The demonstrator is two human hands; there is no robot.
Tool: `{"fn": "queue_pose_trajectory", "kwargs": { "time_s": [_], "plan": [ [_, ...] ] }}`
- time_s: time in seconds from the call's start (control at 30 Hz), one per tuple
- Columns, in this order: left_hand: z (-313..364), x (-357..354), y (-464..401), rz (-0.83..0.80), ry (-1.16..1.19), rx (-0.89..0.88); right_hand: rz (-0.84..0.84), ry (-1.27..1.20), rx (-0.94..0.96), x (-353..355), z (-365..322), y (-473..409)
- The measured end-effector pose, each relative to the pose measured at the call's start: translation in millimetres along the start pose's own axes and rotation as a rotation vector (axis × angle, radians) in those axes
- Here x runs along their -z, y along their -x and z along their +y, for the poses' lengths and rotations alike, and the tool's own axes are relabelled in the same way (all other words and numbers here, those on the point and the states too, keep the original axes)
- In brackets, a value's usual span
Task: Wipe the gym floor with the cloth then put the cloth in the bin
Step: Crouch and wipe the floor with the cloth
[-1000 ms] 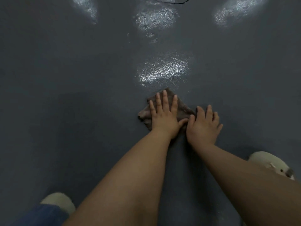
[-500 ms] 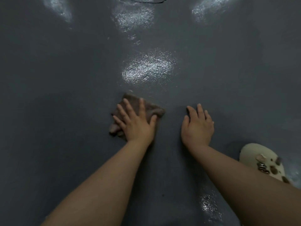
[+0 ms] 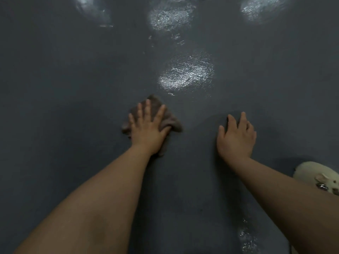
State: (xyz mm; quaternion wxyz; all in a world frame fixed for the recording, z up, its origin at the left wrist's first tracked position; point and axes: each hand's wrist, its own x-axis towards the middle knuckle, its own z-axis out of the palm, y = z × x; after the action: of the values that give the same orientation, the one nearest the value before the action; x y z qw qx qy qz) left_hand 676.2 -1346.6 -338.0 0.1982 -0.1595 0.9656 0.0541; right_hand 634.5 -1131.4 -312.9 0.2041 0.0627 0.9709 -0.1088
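Observation:
A crumpled brown cloth (image 3: 173, 123) lies on the dark grey gym floor (image 3: 73, 88) in the middle of the view. My left hand (image 3: 148, 128) presses flat on top of it, fingers spread, covering most of it. To the right, my right hand (image 3: 236, 138) rests on the bare floor with fingers apart, a hand's width from the cloth and holding nothing. No bin is in view.
Shiny wet-looking patches (image 3: 187, 75) reflect light on the floor ahead of the cloth and along the top edge. A cream clog shoe (image 3: 317, 175) with small charms sits at the right edge, beside my right forearm.
My left hand slid the cloth left, away from my right hand, then a little forward. My right hand has stayed planted on the floor.

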Motion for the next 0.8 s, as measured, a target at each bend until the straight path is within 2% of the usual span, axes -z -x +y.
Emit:
{"fn": "queue_pose_trajectory", "kwargs": {
  "time_s": [0.1,0.17,0.23,0.3,0.43,0.5,0.57,0.67,0.8],
  "plan": [
    [-48.4,-6.8,20.5,0.012,0.119,0.374,-0.035,0.037,0.086,-4.2,-4.6,12.4],
    [-53.5,-11.4,33.4,0.027,0.234,0.601,-0.042,0.052,0.146,-7.7,-7.9,20.0],
    [-35.7,-13.2,39.9,0.050,0.332,0.713,-0.050,0.054,0.206,-12.1,-12.9,25.0],
    [-6.2,-15.1,45.1,0.042,0.308,0.595,-0.053,0.034,0.222,-16.2,-19.6,26.9],
    [46.4,-23.8,69.9,-0.082,0.090,-0.001,-0.038,-0.026,0.186,-18.9,-36.5,30.5],
    [45.1,-24.8,74.8,-0.124,0.009,-0.206,-0.048,-0.044,0.173,-18.4,-46.4,33.7],
    [25.5,-22.9,70.5,-0.120,-0.055,-0.323,-0.057,-0.032,0.187,-19.0,-57.2,36.9],
    [-17.9,-16.7,60.8,-0.082,-0.127,-0.321,-0.042,0.005,0.255,-22.7,-74.7,40.4],
    [-93.7,-9.0,53.8,-0.076,-0.050,0.012,-0.077,0.038,0.349,-29.9,-100.4,50.8]
  ]
}}
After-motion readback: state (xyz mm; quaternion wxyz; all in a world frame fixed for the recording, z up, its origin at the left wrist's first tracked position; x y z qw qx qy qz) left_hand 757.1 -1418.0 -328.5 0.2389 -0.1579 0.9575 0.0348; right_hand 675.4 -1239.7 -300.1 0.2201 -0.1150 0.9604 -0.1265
